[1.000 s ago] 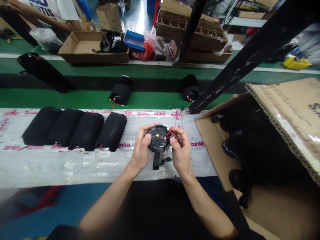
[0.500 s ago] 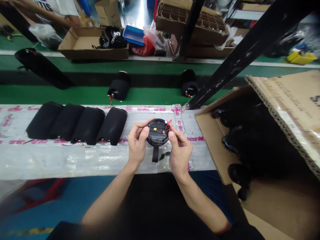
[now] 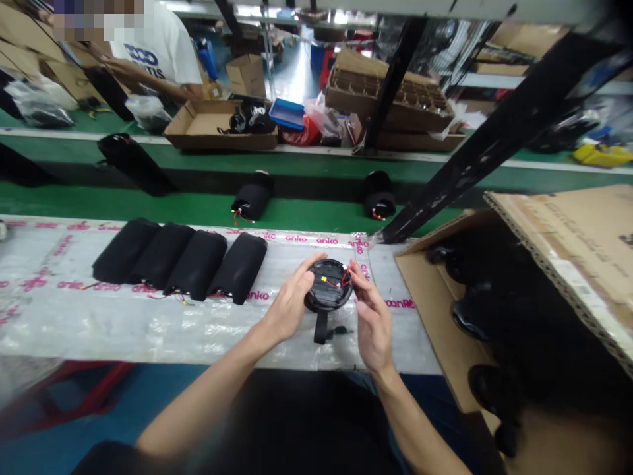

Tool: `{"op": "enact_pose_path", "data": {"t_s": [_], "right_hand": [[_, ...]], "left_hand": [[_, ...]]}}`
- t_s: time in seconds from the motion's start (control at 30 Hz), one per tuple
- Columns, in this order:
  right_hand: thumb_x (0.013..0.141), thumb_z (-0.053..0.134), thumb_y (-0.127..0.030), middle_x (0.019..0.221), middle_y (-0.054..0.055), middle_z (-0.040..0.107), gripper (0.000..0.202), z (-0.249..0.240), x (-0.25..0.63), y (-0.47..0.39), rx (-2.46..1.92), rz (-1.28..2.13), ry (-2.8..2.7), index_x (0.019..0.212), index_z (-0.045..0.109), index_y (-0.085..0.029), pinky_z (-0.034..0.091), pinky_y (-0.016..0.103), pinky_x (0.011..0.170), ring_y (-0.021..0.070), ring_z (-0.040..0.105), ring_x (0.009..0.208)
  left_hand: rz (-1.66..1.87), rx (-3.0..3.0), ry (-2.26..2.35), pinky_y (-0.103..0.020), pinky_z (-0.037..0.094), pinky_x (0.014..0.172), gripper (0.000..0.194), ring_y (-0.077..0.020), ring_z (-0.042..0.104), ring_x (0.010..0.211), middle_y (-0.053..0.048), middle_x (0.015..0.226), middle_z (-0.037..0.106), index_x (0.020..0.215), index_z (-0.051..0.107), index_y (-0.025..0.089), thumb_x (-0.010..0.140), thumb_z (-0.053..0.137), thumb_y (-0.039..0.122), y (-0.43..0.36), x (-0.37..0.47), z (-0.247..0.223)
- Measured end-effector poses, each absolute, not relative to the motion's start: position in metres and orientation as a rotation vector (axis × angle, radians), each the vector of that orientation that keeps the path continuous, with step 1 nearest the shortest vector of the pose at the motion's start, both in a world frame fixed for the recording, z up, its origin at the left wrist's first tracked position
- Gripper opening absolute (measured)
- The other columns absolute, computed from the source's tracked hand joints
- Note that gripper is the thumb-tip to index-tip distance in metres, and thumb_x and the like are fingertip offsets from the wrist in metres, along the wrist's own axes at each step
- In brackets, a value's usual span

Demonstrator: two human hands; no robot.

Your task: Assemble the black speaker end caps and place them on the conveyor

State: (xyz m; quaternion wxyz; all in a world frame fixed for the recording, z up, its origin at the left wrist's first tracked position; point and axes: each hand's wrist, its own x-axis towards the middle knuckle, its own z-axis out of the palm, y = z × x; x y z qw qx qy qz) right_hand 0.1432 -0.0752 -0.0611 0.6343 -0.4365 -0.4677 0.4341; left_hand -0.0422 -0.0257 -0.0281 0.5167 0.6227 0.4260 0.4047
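A round black part [image 3: 330,300] faces up between my hands, with ribs inside its rim, thin red wires [image 3: 345,277] and a small yellow connector on top. A short black strap [image 3: 321,328] extends from its near side. My left hand [image 3: 291,300] is closed along its left side, thumb at the rim and fingers partly hidden behind it. On the other side, my right hand [image 3: 374,323] is loosely open, with fingertips by the rim and the wires and its thumb off the rim. Whether the part rests on the table is not clear.
Several black fabric-covered cylinders [image 3: 198,264] lie to the left on the plastic-covered table [image 3: 59,330]. Others lie on the green surface [image 3: 306,214] behind. A black post [image 3: 475,145] slants at right, above a cardboard box [image 3: 425,310] holding black parts. Across the bench is a co-worker [image 3: 163,53].
The camera view has tilted up and shifted left. My right thumb has come off the rim and that hand has loosened. My left fingers have straightened along the part's side.
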Motion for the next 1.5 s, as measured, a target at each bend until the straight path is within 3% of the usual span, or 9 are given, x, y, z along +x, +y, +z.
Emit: {"op": "enact_pose_path", "data": {"t_s": [0.1, 0.2, 0.3, 0.43, 0.67, 0.87, 1.03, 1.23, 1.5], "right_hand": [[0.090, 0.077, -0.037, 0.179, 0.006, 0.039, 0.082, -0.085, 0.166, -0.074, -1.031, 1.078, -1.360, 0.166, 0.046, -0.034, 0.027, 0.063, 0.137, 0.0343, 0.036, 0.167], [0.073, 0.092, -0.029, 0.172, 0.013, 0.048, 0.110, -0.104, 0.166, -0.067, -1.218, 1.126, -1.534, 0.169, 0.038, -0.030, 0.035, 0.064, 0.132, 0.0379, 0.048, 0.158], [0.067, 0.094, -0.026, 0.153, 0.015, 0.066, 0.099, -0.105, 0.152, -0.046, -1.269, 1.085, -1.554, 0.156, 0.052, -0.025, 0.047, 0.062, 0.124, 0.0374, 0.064, 0.141], [0.064, 0.094, -0.027, 0.137, 0.011, 0.075, 0.082, -0.079, 0.136, 0.023, -1.178, 1.058, -1.567, 0.139, 0.062, -0.023, 0.053, 0.054, 0.116, 0.0313, 0.071, 0.125], [0.066, 0.096, -0.025, 0.143, 0.017, 0.071, 0.089, -0.055, 0.111, 0.210, -1.272, 0.973, -1.436, 0.143, 0.053, -0.013, 0.051, 0.046, 0.120, 0.0279, 0.068, 0.128], [0.100, 0.076, -0.035, 0.142, 0.013, 0.069, 0.047, -0.059, 0.096, 0.267, -1.361, 1.014, -1.356, 0.142, 0.063, -0.017, 0.060, 0.053, 0.106, 0.0284, 0.071, 0.122], [0.075, 0.093, -0.031, 0.153, 0.024, 0.065, 0.098, -0.057, 0.116, 0.231, -1.298, 1.077, -1.313, 0.159, 0.046, -0.013, 0.045, 0.056, 0.126, 0.0343, 0.064, 0.141], [0.080, 0.082, -0.064, 0.151, 0.014, 0.071, 0.075, -0.052, 0.175, 0.088, -1.042, 1.286, -1.388, 0.143, 0.068, -0.025, 0.048, 0.056, 0.125, 0.0323, 0.066, 0.143], [0.085, 0.080, -0.067, 0.176, 0.008, 0.044, 0.094, -0.080, 0.172, -0.051, -0.749, 1.356, -1.278, 0.166, 0.046, -0.033, 0.033, 0.060, 0.135, 0.0348, 0.041, 0.164]], "left_hand": [[0.880, 1.703, 1.042, -0.052, 0.036, 0.133, 0.061, -0.0319, 0.049, 0.159, -0.012, 0.169, 0.053, 0.159, 0.056, 0.026, 0.110, 0.044, 0.062, 0.014, -0.073, 0.003], [0.880, 2.025, 1.325, -0.054, 0.037, 0.131, 0.074, -0.0372, 0.052, 0.155, -0.016, 0.168, 0.053, 0.162, 0.050, 0.023, 0.103, 0.057, 0.066, 0.093, -0.111, 0.031], [0.397, 1.955, 1.960, -0.063, 0.040, 0.124, 0.106, -0.0505, 0.054, 0.149, -0.027, 0.164, 0.051, 0.167, 0.041, 0.017, 0.084, 0.075, 0.074, 0.174, -0.142, 0.037], [0.106, 1.682, 2.053, -0.050, 0.057, 0.104, 0.128, -0.0474, 0.070, 0.128, -0.033, 0.144, 0.067, 0.160, 0.044, 0.005, 0.059, 0.097, 0.064, 0.230, -0.167, 0.019], [0.469, 1.830, 2.073, -0.050, 0.054, 0.109, 0.107, -0.0405, 0.069, 0.125, -0.021, 0.136, 0.071, 0.155, 0.050, 0.015, 0.071, 0.088, 0.068, 0.223, -0.202, 0.041], [1.328, 2.206, 1.476, -0.049, 0.052, 0.119, 0.102, -0.0330, 0.061, 0.134, -0.015, 0.154, 0.051, 0.155, 0.050, 0.021, 0.067, 0.093, 0.049, 0.152, -0.178, 0.081], [1.345, 2.241, 0.920, -0.053, 0.052, 0.121, 0.109, -0.0335, 0.060, 0.135, -0.014, 0.159, 0.044, 0.162, 0.039, 0.032, 0.068, 0.093, 0.029, 0.073, -0.131, 0.055], [1.104, 2.210, 0.650, -0.067, 0.044, 0.126, 0.114, -0.0428, 0.046, 0.150, -0.016, 0.152, 0.048, 0.164, 0.033, 0.035, 0.066, 0.090, 0.022, 0.016, -0.086, -0.017], [1.226, 1.585, 0.750, -0.061, 0.034, 0.135, 0.086, -0.0372, 0.045, 0.159, -0.016, 0.169, 0.044, 0.169, 0.030, 0.031, 0.094, 0.074, 0.035, -0.041, -0.044, -0.087]]}}
